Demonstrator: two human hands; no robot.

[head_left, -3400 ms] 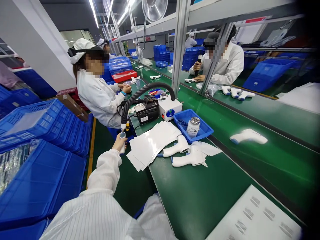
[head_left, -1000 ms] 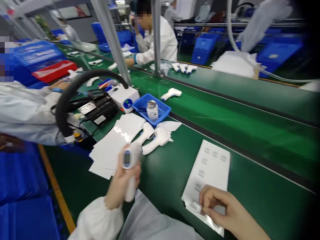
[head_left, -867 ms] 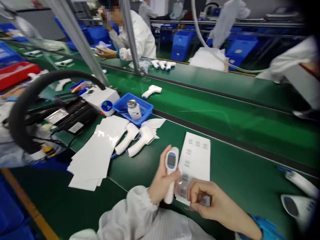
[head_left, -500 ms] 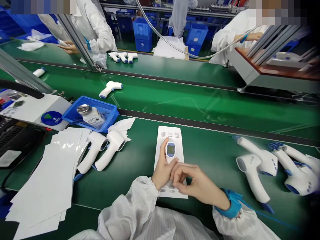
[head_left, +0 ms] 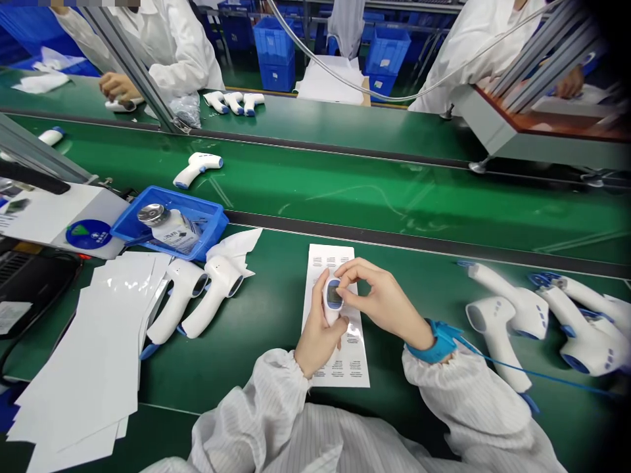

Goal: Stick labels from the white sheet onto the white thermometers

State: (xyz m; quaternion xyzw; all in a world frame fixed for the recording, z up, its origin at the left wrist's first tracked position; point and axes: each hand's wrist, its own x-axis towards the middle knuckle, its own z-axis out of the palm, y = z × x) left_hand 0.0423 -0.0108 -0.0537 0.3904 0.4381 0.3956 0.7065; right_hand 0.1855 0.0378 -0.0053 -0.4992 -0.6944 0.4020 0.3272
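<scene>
A white infrared thermometer (head_left: 331, 313) with a blue-rimmed grey screen is gripped by my left hand (head_left: 315, 341), its screen facing up. My right hand (head_left: 387, 299) has thumb and forefinger pinched together at the right edge of that screen; whatever lies between the fingertips is too small to make out. Under both hands lies a white sheet of printed labels (head_left: 357, 364). Two more thermometers, one outer (head_left: 170, 309) and one inner (head_left: 214, 299), rest on the bench to the left. Several others (head_left: 500, 338) lie to the right.
A blue tray (head_left: 217, 230) with a metal-capped bottle (head_left: 170, 226) stands behind the left thermometers. White sheets (head_left: 83, 355) are stacked at left. One thermometer (head_left: 197, 169) lies on the green conveyor belt (head_left: 345, 190). Co-workers in white sleeves (head_left: 182, 46) sit opposite. A blue wrist cord (head_left: 537, 374) trails right.
My right hand has moved up from the lower part of the thermometer to its screen. The thermometer has tilted slightly in my left hand. On the belt, the lone thermometer appears farther left.
</scene>
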